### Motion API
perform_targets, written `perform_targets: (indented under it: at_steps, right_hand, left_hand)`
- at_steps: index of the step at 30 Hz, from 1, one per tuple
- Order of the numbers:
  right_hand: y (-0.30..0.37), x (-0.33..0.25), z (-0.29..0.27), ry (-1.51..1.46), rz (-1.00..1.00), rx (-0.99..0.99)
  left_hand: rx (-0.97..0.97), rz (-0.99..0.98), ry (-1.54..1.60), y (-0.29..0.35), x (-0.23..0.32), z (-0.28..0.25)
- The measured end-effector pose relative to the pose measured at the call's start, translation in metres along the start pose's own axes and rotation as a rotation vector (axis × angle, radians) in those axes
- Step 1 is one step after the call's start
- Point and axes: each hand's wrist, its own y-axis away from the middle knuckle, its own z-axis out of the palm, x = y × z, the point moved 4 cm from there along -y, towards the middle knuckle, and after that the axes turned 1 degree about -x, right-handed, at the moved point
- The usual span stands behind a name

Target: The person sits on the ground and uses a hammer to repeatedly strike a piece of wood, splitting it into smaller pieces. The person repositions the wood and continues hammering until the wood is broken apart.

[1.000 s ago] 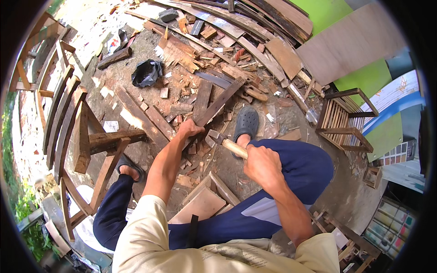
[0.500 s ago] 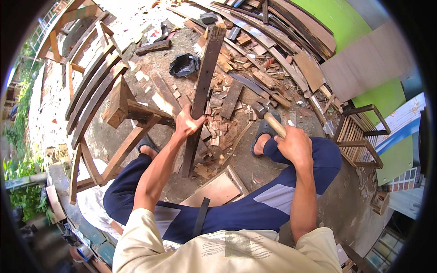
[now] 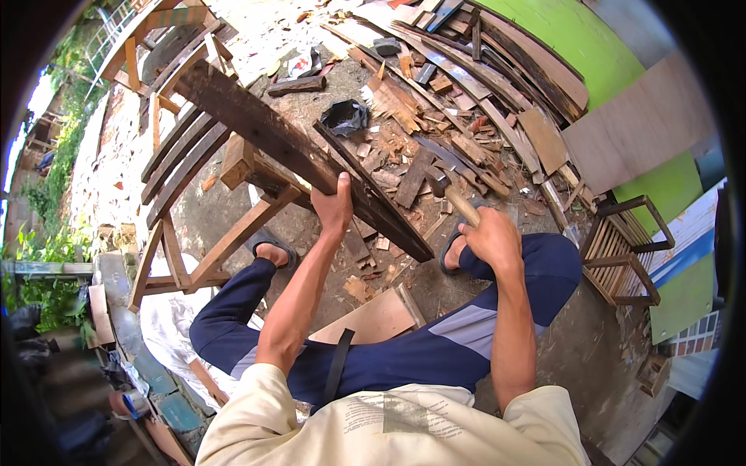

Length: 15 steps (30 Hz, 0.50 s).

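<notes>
My left hand [image 3: 334, 205] is closed round a long dark wooden plank [image 3: 260, 124] near its middle. The plank slants from the upper left down to the lower right, above the littered ground. A thinner dark strip [image 3: 351, 158] runs close along its right side; whether the two are joined I cannot tell. In my right hand [image 3: 496, 238] is a hammer [image 3: 460, 203], gripped by its pale wooden handle. Its dark head points up and left, apart from the plank.
Wooden frames with slats [image 3: 186, 159] stand at the left. Wood chips and offcuts [image 3: 412, 175] cover the ground ahead, with a black plastic bag [image 3: 344, 117] among them. Long boards [image 3: 497, 58] are stacked far right. A slatted rack [image 3: 622, 252] stands at right; a pale board [image 3: 369, 318] lies between my legs.
The plank has swung from nearly upright to a slant, its far end now to the left and its near end to the right. My left hand keeps hold; my right still holds the hammer.
</notes>
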Motion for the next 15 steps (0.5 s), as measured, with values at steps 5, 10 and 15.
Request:
perform_targets:
  at_steps: [5,10,15]
  right_hand:
    - [0.003,0.012,-0.007,-0.017,0.023,0.083]
    - [0.000,0.013,-0.011,-0.045,0.034,0.103]
    - [-0.005,0.018,-0.005,-0.070,0.038,0.108]
  left_hand:
    - [0.228,-0.103,0.107,0.061,-0.014,-0.016]
    - [0.435,-0.141,0.033,0.069,-0.062,-0.040]
    - [0.593,-0.469,0.040,0.072,-0.114,-0.048]
